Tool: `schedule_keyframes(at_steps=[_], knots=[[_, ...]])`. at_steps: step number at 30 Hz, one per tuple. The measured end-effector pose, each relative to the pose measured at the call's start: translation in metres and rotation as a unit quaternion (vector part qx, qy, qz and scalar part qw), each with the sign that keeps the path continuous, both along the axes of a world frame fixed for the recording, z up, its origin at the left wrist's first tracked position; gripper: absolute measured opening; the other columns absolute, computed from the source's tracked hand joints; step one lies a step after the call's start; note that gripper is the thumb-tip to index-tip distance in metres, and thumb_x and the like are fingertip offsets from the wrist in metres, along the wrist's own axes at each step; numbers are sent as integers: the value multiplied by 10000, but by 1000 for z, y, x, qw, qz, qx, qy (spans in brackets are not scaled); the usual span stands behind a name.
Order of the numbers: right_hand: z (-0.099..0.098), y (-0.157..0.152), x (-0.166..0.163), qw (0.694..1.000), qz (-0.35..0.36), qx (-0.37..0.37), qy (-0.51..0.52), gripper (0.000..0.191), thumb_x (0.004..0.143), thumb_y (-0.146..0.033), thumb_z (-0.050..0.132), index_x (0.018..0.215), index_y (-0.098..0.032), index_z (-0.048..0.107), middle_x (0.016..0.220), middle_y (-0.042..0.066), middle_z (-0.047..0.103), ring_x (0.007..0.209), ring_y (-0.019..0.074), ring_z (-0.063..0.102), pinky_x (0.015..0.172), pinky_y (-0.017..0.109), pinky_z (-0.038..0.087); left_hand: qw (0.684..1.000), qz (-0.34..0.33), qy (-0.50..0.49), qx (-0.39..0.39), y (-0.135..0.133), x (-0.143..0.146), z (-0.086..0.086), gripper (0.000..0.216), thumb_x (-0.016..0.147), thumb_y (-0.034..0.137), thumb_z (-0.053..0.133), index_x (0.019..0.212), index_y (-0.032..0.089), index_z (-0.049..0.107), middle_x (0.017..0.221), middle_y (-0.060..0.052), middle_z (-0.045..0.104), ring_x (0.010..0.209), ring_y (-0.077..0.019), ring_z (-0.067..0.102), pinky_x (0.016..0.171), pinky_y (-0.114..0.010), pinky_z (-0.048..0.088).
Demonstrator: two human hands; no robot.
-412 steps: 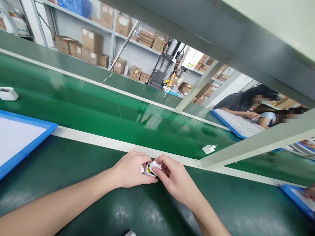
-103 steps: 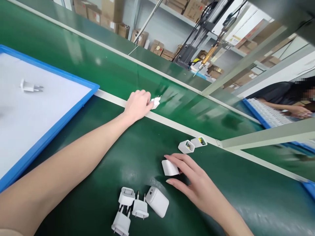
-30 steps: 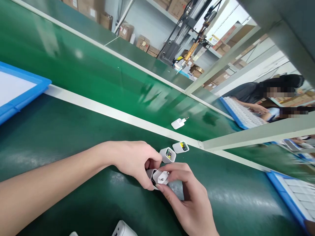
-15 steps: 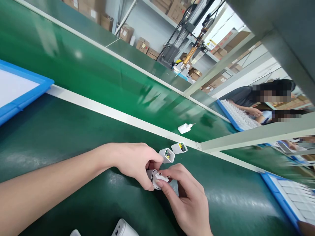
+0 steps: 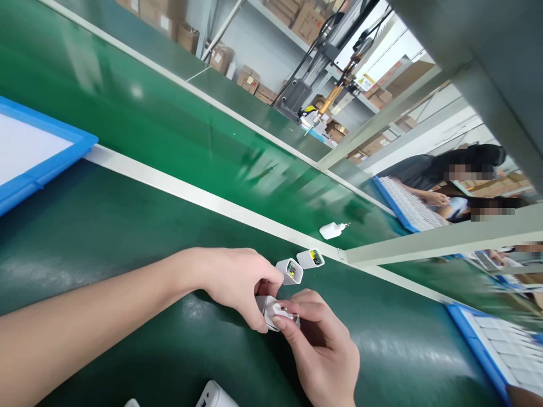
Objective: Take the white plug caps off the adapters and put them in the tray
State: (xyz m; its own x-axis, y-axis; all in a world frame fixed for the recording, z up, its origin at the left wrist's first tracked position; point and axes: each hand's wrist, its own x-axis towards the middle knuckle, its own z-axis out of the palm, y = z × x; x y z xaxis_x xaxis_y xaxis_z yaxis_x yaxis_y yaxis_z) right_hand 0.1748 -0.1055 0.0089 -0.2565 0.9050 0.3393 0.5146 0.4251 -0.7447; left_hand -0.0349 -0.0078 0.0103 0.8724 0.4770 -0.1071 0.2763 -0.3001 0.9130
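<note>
My left hand [image 5: 241, 282] is wrapped round the white housing of a charger [image 5: 261, 304], just above the green work surface. With thumb and fingertips, my right hand [image 5: 324, 339] grips the charger's plug cap [image 5: 275, 311], which has metal pins. The cap sits against the housing's end; a thin dark gap shows between them. Right behind my left fingertips lies an open charger housing [image 5: 292, 272] with a circuit board inside. Another open housing [image 5: 309, 259] lies beside it, yellow and green parts showing in its mouth.
A white charger [image 5: 333, 230] with pins lies on the green belt [image 5: 178, 135] beyond the pale rail [image 5: 203, 200]. Blue-edged trays stand left [image 5: 80, 144] and right [image 5: 475, 339]. A white adapter [image 5: 216, 395] lies at the front edge. Two co-workers sit across at the upper right.
The plug cap has come more squarely onto the housing and the gap has narrowed. The charger on the belt has shifted right. My left hand has barely moved.
</note>
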Motion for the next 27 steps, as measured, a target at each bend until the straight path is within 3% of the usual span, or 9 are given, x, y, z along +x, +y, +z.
schedule_keyframes(at_steps=[9,15,27], knots=[[11,-3,-1,990,2,10,-141,100,942,-157,661,935,-232,595,863,9,589,736,143,589,611,246,480,999,-10,5,31,1,1,-3,295,677,391,787,806,224,580,950,4,615,803,-167,585,573,-239,415],[21,1,-5,985,10,-44,-167,84,975,-217,619,908,-232,572,817,1,618,661,140,587,559,242,452,1000,-4,-2,28,1,3,-5,299,660,388,785,777,223,566,913,8,604,792,-170,567,572,-237,408],[34,8,-10,971,12,-79,-225,181,980,-285,607,827,-222,534,744,-9,620,612,137,538,551,247,415,999,5,-21,35,-2,5,-2,315,675,349,785,703,207,506,816,25,581,679,-134,519,540,-235,368]])
